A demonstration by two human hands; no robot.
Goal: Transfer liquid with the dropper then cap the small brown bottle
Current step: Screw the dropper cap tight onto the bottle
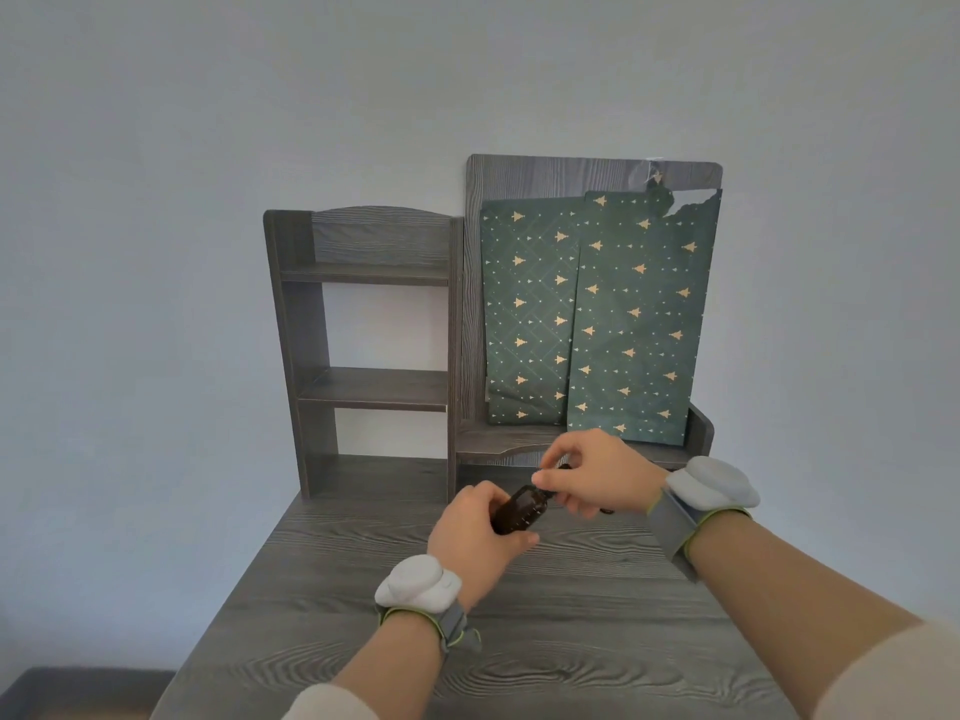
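Observation:
A small brown bottle [522, 510] with pale scale marks is held tilted above the grey wood desk [519, 626], its neck pointing up and to the right. My left hand [475, 532] is wrapped around its lower body. My right hand [592, 472] pinches a dark cap or dropper top [563, 466] at the bottle's neck; most of that top is hidden by the fingers. A dark bit [607, 510] shows under my right hand; I cannot tell what it is.
A grey shelf unit [363, 387] stands at the back of the desk against the wall. To its right, two green paper bags [597, 314] with gold trees lean on a low ledge. Both wrists wear grey bands with white pods.

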